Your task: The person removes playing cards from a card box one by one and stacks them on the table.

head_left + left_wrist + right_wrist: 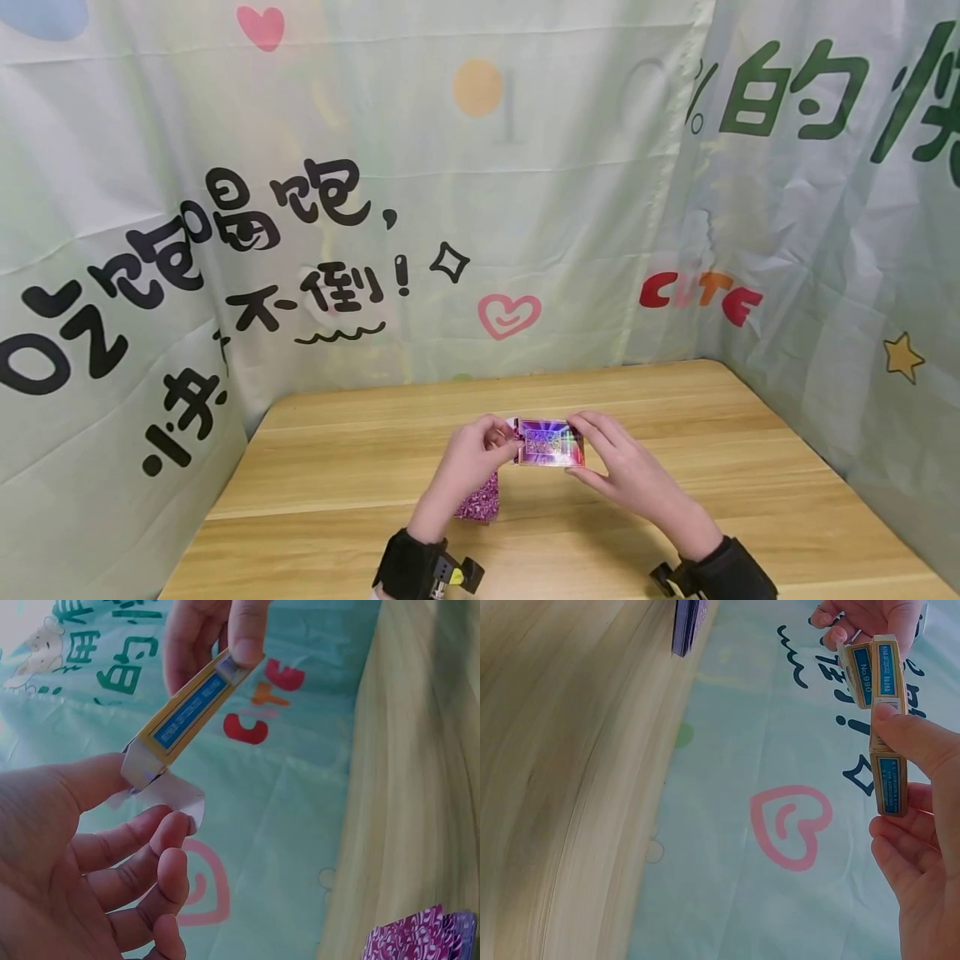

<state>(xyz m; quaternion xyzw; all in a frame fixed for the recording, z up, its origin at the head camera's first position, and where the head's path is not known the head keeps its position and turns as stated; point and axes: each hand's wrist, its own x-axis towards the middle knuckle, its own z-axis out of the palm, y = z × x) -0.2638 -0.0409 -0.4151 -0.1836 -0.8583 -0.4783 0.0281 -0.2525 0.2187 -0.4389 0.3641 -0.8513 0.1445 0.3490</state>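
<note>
A small playing card box (551, 442), shiny purple and red on its face, is held up above the table between both hands. My right hand (626, 467) grips its right end, the thumb on a narrow side, as the right wrist view shows. With thumb and fingertips my left hand (472, 457) pinches the other end, where a white flap (182, 796) stands open. The narrow sides of the box carry blue labels with gold borders. A stack of playing cards (480, 503) with pink-purple patterned backs lies on the table below my left hand. The inside of the box is hidden.
The wooden table (360, 467) stretches out around the hands. Behind it and at both sides hang pale printed cloths (525, 208) with characters, hearts and a star. Each wrist wears a black strap (408, 565) with a small camera.
</note>
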